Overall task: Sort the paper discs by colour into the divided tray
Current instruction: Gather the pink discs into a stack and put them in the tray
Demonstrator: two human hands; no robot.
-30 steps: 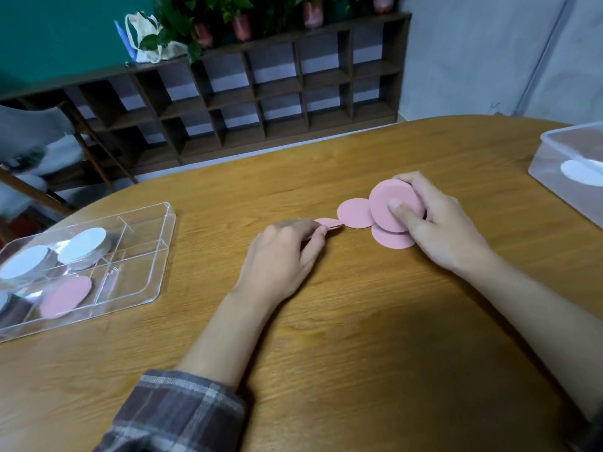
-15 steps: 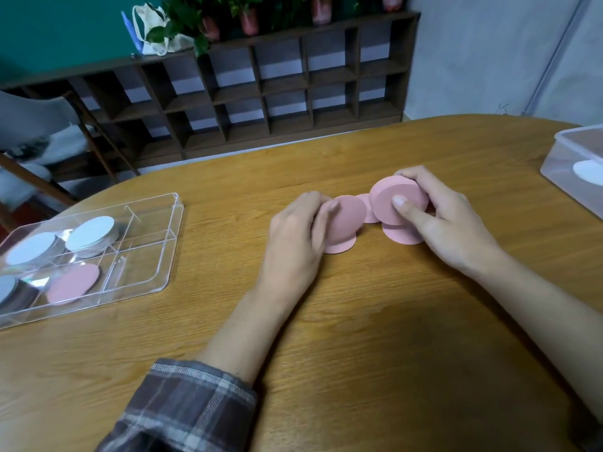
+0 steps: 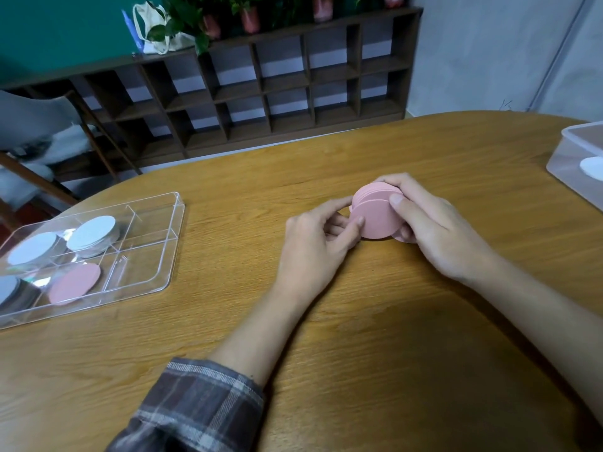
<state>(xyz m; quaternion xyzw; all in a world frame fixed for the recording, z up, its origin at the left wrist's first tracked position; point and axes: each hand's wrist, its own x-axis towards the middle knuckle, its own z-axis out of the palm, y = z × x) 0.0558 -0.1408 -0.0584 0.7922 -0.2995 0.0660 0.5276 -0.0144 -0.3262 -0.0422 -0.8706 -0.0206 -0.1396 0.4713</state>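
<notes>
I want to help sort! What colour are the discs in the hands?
Pink. The head view shows the discs best, held between left hand and right hand.

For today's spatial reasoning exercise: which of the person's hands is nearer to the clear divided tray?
Left. The left hand grips the pink disc stack on its tray-facing side, apart from the divided tray; the right hand grips the stack's far side.
</notes>
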